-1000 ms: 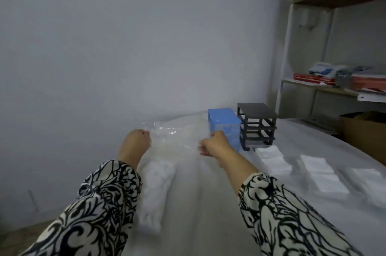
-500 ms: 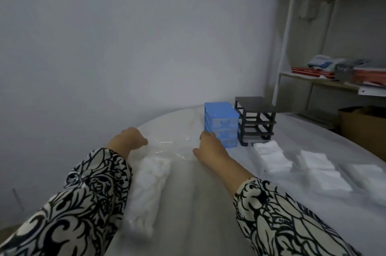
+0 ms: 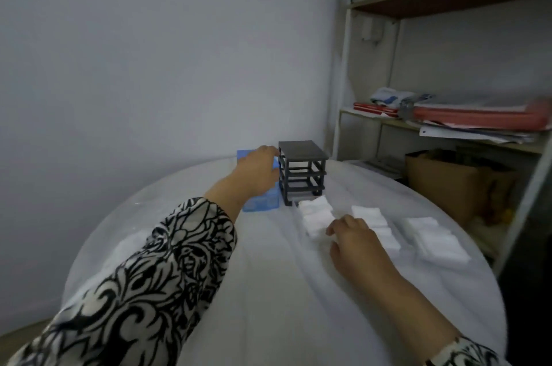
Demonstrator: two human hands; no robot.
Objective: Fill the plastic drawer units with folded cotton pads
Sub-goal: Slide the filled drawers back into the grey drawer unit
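Observation:
A blue plastic drawer unit stands at the far side of the round table, and my left hand reaches over its front and top, hiding most of it. Whether the fingers grip it is hidden. A black drawer frame stands right beside it, with open slots. Several stacks of folded white cotton pads lie in front: a near stack, a middle stack and a right stack. My right hand rests with bent fingers touching the near stack's front edge.
The table is covered in white sheeting. A clear bag of cotton lies at the left, partly behind my sleeve. Wooden shelves with papers and a cardboard box stand at the right. The wall is close behind the units.
Both hands let go of the clear bag at the left. My left hand moved right onto the blue unit and my right hand moved right to the pad stacks. The view turned right.

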